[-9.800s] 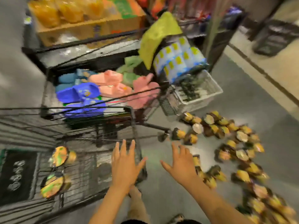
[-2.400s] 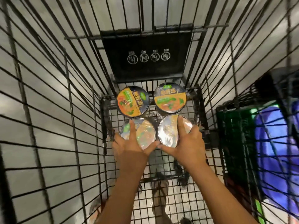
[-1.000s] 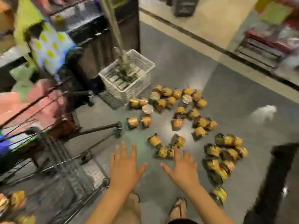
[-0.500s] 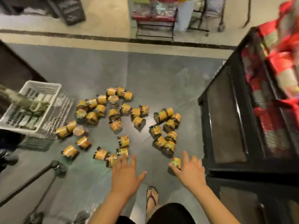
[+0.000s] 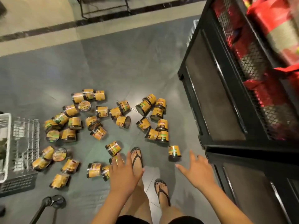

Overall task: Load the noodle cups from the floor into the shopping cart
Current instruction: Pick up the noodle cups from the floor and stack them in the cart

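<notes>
Several yellow-and-black noodle cups lie scattered on the grey floor, most on their sides. One cup stands alone nearest my right hand, which hovers just below it with fingers spread and holds nothing. My left hand is also spread and empty, above a pair of cups by my left foot. Only a wheel and leg of the shopping cart show at the bottom left; its basket is out of view.
A black display shelf with red packages stands close on the right. A white plastic crate sits at the left edge. My sandalled feet stand among the nearest cups. Beige tiled floor lies beyond the grey area.
After setting two cups in the cart, I turned to the floor pile. In the last second the view swung right and closer; both empty hands have lowered toward the nearest cups.
</notes>
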Demonstrator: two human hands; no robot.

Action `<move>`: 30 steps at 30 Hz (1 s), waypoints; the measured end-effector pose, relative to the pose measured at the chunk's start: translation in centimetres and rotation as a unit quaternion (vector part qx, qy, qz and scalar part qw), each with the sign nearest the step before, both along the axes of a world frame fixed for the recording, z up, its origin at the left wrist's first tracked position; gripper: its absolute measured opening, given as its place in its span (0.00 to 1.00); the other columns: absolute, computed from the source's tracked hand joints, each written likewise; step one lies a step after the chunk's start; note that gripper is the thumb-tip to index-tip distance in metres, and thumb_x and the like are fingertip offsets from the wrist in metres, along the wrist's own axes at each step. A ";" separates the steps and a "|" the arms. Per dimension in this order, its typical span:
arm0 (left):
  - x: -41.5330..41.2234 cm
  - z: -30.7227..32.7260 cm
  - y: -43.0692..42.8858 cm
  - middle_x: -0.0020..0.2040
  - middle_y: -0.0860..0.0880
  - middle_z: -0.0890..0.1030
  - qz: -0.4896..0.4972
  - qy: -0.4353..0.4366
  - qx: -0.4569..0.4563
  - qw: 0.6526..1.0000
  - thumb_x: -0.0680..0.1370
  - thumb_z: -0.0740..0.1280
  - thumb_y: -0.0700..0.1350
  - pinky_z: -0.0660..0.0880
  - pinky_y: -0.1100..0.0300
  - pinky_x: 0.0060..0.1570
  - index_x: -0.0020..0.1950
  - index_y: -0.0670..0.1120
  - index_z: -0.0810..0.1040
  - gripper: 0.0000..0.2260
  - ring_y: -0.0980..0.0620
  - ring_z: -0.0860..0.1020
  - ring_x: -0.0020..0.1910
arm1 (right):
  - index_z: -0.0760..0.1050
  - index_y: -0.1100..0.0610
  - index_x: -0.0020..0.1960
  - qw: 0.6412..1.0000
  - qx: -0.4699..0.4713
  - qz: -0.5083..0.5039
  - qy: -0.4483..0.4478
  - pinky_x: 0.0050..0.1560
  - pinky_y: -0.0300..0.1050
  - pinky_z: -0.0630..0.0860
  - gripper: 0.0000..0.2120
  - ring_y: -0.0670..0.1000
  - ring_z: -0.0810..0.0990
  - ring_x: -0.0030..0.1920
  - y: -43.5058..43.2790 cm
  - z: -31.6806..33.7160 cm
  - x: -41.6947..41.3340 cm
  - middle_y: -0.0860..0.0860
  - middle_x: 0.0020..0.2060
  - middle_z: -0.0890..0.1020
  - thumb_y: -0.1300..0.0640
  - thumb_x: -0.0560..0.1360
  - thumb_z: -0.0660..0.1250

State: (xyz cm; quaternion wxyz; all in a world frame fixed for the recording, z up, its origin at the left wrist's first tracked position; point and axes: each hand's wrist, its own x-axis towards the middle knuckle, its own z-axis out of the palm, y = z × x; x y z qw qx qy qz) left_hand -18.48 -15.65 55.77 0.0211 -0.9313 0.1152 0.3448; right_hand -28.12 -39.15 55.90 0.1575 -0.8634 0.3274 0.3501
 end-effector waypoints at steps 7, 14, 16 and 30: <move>11.2 -10.1 -0.1 0.78 0.36 0.51 -0.002 0.038 0.008 0.999 0.68 0.42 0.77 0.57 0.42 0.72 0.79 0.54 0.46 0.44 0.36 0.52 0.76 | 0.50 0.52 0.78 0.999 0.007 -0.034 0.038 0.64 0.49 0.67 0.46 0.57 0.68 0.66 0.7 -7.0 9.7 0.57 0.65 0.70 0.26 0.70 0.56; 20.7 -26.5 0.3 0.78 0.36 0.48 0.017 0.002 0.029 0.999 0.70 0.46 0.74 0.55 0.42 0.72 0.79 0.54 0.42 0.42 0.37 0.49 0.77 | 0.54 0.49 0.75 0.996 0.068 -0.038 0.044 0.65 0.51 0.67 0.45 0.57 0.67 0.66 1.0 -22.7 21.3 0.57 0.66 0.70 0.27 0.68 0.63; 22.6 -32.6 0.5 0.78 0.37 0.47 0.023 -0.002 0.041 0.999 0.72 0.47 0.74 0.54 0.43 0.73 0.79 0.55 0.40 0.41 0.37 0.49 0.77 | 0.52 0.50 0.76 0.996 0.074 -0.005 0.041 0.66 0.52 0.66 0.48 0.58 0.66 0.68 1.0 -28.8 24.3 0.57 0.68 0.68 0.26 0.66 0.64; 26.5 -61.0 1.7 0.78 0.35 0.44 0.186 -0.063 -0.030 0.980 0.68 0.46 0.76 0.54 0.39 0.72 0.77 0.61 0.36 0.42 0.33 0.49 0.76 | 0.44 0.49 0.78 0.997 0.014 0.061 -0.033 0.65 0.55 0.64 0.58 0.59 0.61 0.70 5.2 -59.2 32.5 0.58 0.70 0.63 0.22 0.60 0.64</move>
